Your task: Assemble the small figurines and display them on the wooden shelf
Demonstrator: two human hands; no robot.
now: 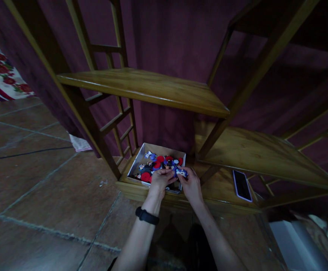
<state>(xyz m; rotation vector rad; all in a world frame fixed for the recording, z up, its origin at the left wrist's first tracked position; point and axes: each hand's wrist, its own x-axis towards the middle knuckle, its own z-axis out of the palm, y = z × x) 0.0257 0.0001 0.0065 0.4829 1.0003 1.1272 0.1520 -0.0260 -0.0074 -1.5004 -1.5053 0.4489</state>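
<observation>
A shallow cardboard box (144,150) rests on the lowest board of a wooden shelf unit (141,84). It holds several small red, blue and black flat figures (160,162). My left hand (160,180), with a black band at the wrist, is curled over the box's near edge, fingers closed on small pieces I cannot make out. My right hand (190,184) is beside it, pinching a small blue figure (181,172) at the box's near right corner.
A phone with a pale case (242,185) lies screen up on the bottom board, right of the box. Brown floor tiles (40,180) spread to the left, crossed by a dark cable. A flowered cloth (0,71) hangs far left. A white object sits at lower right.
</observation>
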